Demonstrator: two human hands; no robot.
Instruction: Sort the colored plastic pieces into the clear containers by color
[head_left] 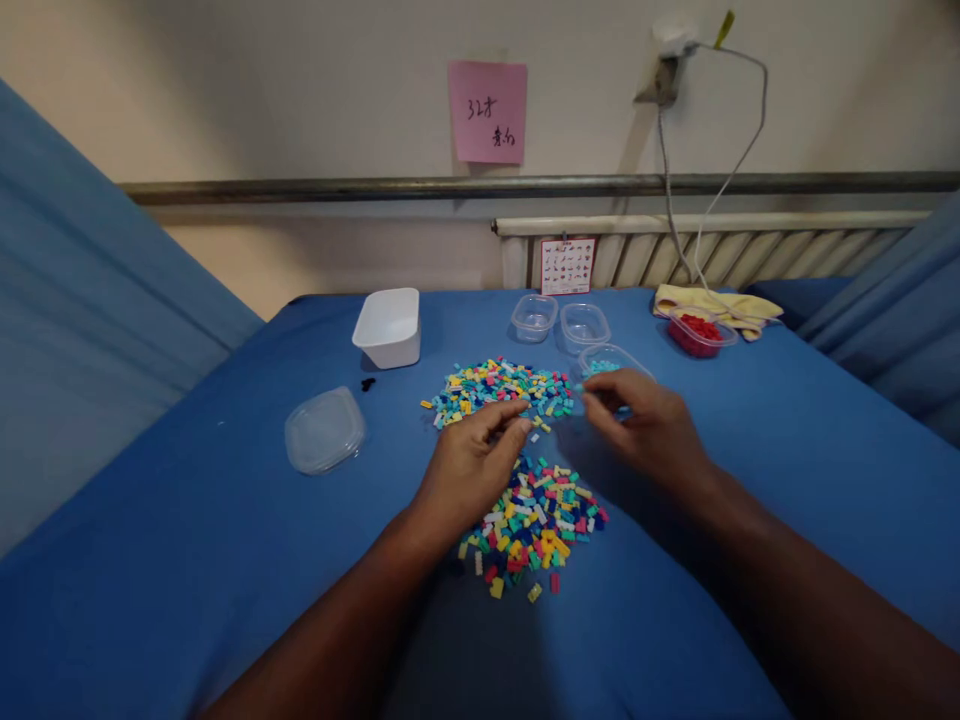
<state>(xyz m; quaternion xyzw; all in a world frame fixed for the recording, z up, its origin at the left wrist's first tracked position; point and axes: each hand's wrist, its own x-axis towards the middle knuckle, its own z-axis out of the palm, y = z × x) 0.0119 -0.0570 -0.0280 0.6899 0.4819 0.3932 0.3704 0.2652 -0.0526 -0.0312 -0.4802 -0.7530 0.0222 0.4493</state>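
My right hand [649,425] is closed in a pinch, with a small light blue toy brick [579,387] at its fingertips. Just beyond it, a clear tub [634,362] holds light blue bricks [601,367], partly hidden by the fingers. My left hand [476,458] hovers between two brick piles, its thumb and curved fingers slightly apart, with no brick visible between them. Mixed-colour bricks form a far pile [495,385] and a near pile [536,525]; the left hand covers part of both. A few loose bricks [540,425] lie between the piles.
Two clear tubs [534,318] stand at the back. A tub of red bricks [697,332] sits beside a yellow cloth [739,305] at right. On the left are a white container [390,328], clear lids [325,430] and a small black object [367,384]. A cable [757,130] hangs behind.
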